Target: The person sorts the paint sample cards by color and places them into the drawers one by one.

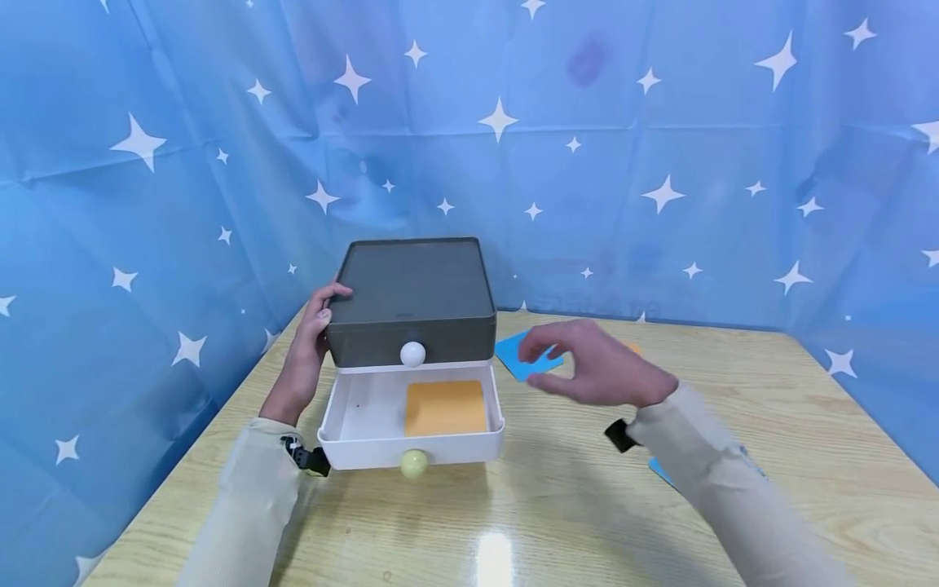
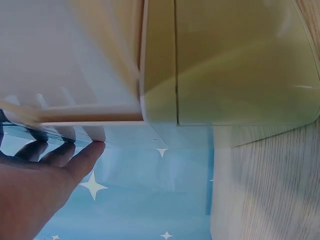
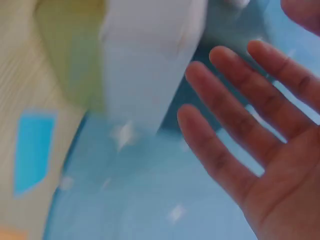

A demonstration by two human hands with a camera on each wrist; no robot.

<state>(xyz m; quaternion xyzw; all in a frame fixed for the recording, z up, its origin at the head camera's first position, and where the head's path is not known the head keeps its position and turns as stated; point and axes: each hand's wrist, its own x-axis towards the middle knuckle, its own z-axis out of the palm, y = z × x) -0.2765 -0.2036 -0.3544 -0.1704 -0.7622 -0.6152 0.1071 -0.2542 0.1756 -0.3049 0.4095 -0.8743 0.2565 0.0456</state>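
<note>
A small drawer box with a dark grey top section (image 1: 414, 281) stands on the wooden table. Its white lower drawer (image 1: 370, 450) is pulled out, and an orange square (image 1: 445, 408) lies flat inside on the right. My left hand (image 1: 302, 359) rests against the box's left side, fingertips at the top edge; the left wrist view shows its fingers (image 2: 87, 162) straight along the wall. To the right of the box my right hand (image 1: 587, 363) is in the air with nothing in it. In the right wrist view its fingers (image 3: 235, 120) are spread.
A blue square (image 1: 513, 350) lies right of the box, partly behind my right hand. Farther right, an orange piece (image 1: 633, 348) peeks out behind that hand, and a blue piece (image 1: 660, 470) beneath the right sleeve. A blue star-patterned curtain (image 1: 587, 179) hangs behind the table.
</note>
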